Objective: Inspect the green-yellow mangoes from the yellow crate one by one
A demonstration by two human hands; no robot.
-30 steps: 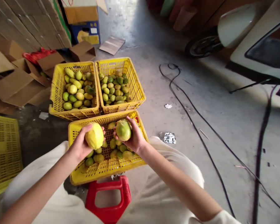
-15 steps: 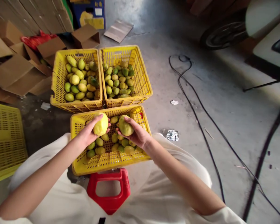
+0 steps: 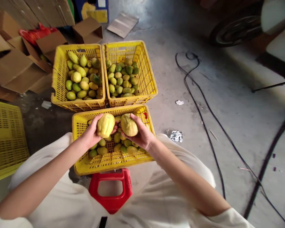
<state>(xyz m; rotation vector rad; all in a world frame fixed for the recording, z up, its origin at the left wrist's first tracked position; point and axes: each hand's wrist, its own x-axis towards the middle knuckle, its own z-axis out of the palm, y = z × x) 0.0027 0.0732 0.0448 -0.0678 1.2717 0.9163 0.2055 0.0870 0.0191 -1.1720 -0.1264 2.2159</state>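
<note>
My left hand (image 3: 92, 133) is wrapped round a bright yellow, ribbed lemon (image 3: 105, 125). In my right hand (image 3: 143, 135) is a duller, greenish-yellow lemon (image 3: 129, 124), gripped with the thumb on its upper side. The two lemons are held side by side with a narrow gap between them. Under both hands stands a low yellow plastic crate (image 3: 114, 164), in which several green and yellow lemons (image 3: 132, 150) lie. My hands and the held fruit hide part of its contents.
Behind are two more yellow crates, a left one (image 3: 58, 74) and a right one (image 3: 149, 74), both with lemons. A red plastic handle-like piece (image 3: 110, 199) is between my legs. Cardboard boxes (image 3: 16, 69) lie left; black cables (image 3: 205, 129) and crumpled foil (image 3: 176, 136) lie right.
The lemon in my left hand has been turned and shows more of its ribbed side. The right-hand lemon has turned too. The whole view has shifted slightly.
</note>
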